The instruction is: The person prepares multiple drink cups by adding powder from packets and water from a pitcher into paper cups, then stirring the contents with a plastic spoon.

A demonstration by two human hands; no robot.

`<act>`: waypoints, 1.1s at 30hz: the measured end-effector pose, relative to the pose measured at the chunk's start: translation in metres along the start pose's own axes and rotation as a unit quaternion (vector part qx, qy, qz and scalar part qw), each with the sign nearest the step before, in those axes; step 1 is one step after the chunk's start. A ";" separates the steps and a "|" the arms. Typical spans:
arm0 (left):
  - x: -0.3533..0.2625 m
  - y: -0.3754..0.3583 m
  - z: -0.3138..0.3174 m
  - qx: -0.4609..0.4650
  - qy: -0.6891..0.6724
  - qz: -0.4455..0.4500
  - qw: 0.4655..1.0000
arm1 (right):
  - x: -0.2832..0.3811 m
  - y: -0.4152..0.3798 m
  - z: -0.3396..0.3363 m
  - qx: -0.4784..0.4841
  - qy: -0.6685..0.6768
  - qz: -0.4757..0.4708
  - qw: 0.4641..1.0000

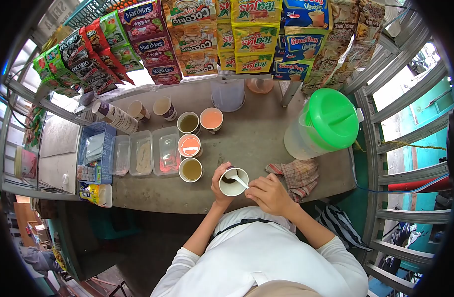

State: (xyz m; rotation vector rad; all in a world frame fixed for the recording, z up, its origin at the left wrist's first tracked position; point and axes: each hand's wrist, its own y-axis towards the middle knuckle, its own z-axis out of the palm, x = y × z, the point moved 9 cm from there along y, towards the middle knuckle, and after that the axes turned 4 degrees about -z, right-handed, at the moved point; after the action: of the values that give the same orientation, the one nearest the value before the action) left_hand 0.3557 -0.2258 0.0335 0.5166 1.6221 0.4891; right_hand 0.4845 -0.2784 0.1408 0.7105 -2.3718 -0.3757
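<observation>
My left hand (219,184) is wrapped around a paper cup (233,188) with a little dark liquid at the bottom. In my right hand (271,193) I pinch the handle of a white plastic spoon (240,181), its bowl down inside that cup. To the left stand two paper cups of orange drink (211,119) and two of greenish-brown drink (191,170). A crumpled checked cloth (297,177) lies just right of my right hand.
A lidded green-topped pitcher (331,121) stands at the right. Clear plastic boxes (142,154), a blue basket (106,143) and stacked paper cups (115,118) are at the left. Drink sachets (197,39) hang along the back above the counter (256,128).
</observation>
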 end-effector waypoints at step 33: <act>0.018 -0.018 0.045 0.213 0.088 -0.072 0.970 | -0.046 -0.023 0.026 -0.001 0.012 0.163 0.987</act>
State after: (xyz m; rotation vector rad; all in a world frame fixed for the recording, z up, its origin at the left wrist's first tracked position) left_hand 0.3979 -0.2292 0.0038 0.6815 1.9331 0.0747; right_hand 0.5071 -0.2687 0.0891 0.3138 -2.4098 -0.2281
